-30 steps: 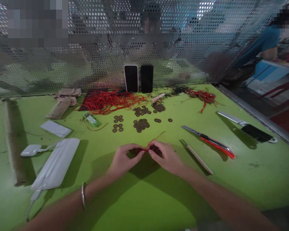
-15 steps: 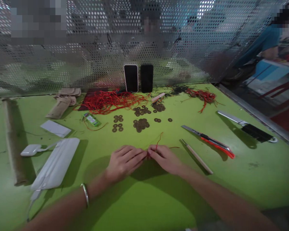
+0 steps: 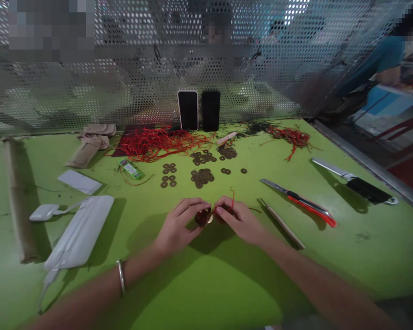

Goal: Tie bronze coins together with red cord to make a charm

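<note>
Between my two hands, just above the green table, is a small cluster of holed coins (image 3: 202,217) tied with red cord. My left hand (image 3: 181,224) closes its fingers round the cluster from the left. Pinched between the thumb and fingers of my right hand (image 3: 239,221) is the red cord (image 3: 233,195), with one loose end sticking up and another trailing to the right. The far sides of the fingers hide part of the coins. Loose holed coins (image 3: 202,177) lie in groups beyond my hands.
A pale-handled pointed tool (image 3: 284,224), an orange utility knife (image 3: 306,206) and a black-handled blade (image 3: 361,185) lie right. Red cords (image 3: 158,143) heap at the back, before two phones (image 3: 210,111). A white power bank (image 3: 80,233) and a rolled cloth (image 3: 19,201) are left.
My left hand has turned and its fingers have lifted, so the coin cluster now shows. My right hand has shifted slightly, still pinching the cord.
</note>
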The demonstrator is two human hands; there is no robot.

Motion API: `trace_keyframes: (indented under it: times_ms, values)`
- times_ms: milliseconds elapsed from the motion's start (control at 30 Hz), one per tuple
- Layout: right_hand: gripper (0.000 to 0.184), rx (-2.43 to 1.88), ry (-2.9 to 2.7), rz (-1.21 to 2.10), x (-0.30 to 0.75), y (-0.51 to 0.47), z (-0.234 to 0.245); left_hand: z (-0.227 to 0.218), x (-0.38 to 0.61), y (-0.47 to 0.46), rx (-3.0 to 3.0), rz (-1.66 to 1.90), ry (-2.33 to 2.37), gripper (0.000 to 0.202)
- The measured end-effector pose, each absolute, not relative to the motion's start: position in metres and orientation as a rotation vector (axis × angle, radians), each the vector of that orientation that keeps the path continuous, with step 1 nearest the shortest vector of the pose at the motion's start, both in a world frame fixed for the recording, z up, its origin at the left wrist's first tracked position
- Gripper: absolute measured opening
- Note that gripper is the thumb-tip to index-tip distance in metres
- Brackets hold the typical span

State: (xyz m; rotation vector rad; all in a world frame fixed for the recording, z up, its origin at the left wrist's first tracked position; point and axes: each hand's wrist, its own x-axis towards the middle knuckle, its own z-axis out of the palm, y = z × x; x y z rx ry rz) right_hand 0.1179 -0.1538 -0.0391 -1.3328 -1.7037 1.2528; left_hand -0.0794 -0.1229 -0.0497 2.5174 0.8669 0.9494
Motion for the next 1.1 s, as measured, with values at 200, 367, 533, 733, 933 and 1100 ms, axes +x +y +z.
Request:
trace_keyframes:
  times_ms: [200, 367, 533, 733, 933, 1100]
  values:
    - [0.021, -1.301, -1.77, 1.157, 0.1199, -0.1539, -0.0398, -0.0445, -0.0758, -0.1281, 2.062, 0.695, 0.869, 0.058]
    - [0.024, -1.32, -1.809, 1.134, 0.1195, -0.1555, -0.038, -0.0445, -0.0726, -0.1296, 1.642, 0.59, 0.797, 0.036]
    - [0.024, -1.303, -1.839, 1.129, 0.119, -0.1556, -0.039, -0.0428, -0.072, -0.1283, 1.569, 0.51, 0.864, 0.024]
    - [0.024, -1.31, -1.895, 1.082, 0.1175, -0.1568, -0.0398, -0.0423, -0.0716, -0.128, 1.579, 0.501, 0.886, 0.026]
    - [0.023, -1.312, -1.978, 1.047, 0.1148, -0.1587, -0.0383, -0.0397, -0.0712, -0.1278, 1.514, 0.484, 0.871, 0.025]
    - [0.023, -1.303, -1.993, 1.0, 0.1123, -0.1605, -0.0366, -0.0395, -0.0707, -0.1261, 1.541, 0.506, 0.859, 0.023]
